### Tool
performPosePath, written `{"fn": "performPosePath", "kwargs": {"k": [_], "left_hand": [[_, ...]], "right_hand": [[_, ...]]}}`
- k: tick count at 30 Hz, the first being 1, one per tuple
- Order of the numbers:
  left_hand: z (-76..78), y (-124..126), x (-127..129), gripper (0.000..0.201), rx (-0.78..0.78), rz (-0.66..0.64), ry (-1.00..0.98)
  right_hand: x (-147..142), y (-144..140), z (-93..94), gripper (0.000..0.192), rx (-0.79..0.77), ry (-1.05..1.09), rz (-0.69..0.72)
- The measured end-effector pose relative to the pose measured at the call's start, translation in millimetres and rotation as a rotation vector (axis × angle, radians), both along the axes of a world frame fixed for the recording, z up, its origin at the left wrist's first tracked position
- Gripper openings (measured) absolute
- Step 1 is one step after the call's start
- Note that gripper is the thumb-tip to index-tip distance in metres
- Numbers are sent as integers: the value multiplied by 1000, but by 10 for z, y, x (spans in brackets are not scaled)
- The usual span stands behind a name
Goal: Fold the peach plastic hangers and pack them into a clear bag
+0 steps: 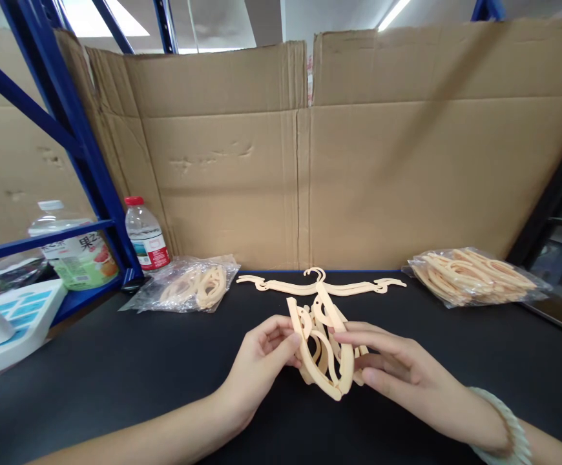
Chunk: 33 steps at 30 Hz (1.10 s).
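Observation:
A beige folding clothes hanger (347, 368) is folded into a narrow V, its hinged end pointing toward me over the black tabletop. My left hand (266, 355) pinches the hanger's left arm between thumb and fingers. On the other side, my right hand (402, 368) has its fingers around the right arm, with the forefinger lying along it. More curved beige pieces show behind and between the arms; how they join is partly hidden. Just beyond, a similar hanger (291, 287) lies unfolded, its hook toward the back.
Clear plastic bags of beige hangers lie at the back left (194, 284) and back right (469, 274). A red-capped bottle (149, 248) and a larger bottle (82, 261) stand left, by a blue metal frame (75, 129). A cardboard wall (223, 161) closes the back.

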<state>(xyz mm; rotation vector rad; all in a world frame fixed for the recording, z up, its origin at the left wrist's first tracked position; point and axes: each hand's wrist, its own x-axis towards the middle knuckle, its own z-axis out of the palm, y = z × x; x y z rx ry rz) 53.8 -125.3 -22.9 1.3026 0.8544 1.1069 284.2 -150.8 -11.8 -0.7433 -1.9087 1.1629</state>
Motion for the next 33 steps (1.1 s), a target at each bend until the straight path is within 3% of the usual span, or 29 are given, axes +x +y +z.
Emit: {"fn": "performPosePath", "kwargs": {"k": [10,16,19,23,28,33], "left_hand": [[28,-44,13,26,95,-2,67],[73,-51,11,34,56,-27,107],[146,62,-58,35,23,-22,146],[198,324,-225,31,82,77,293],[86,544,-360,26,303,164,506],[-40,512,-344,43,382,275,750]], "right_hand": [[43,-64,-41,38,281,-305,-100],[60,-84,-23,42,230,-358,-17],[87,4,-19,37,220,-250,-73],[130,152,-20,29,114,-70,-178],[136,208,-21,24,54,-2,-189],[139,197,-34,26,146,-129,-214]]}}
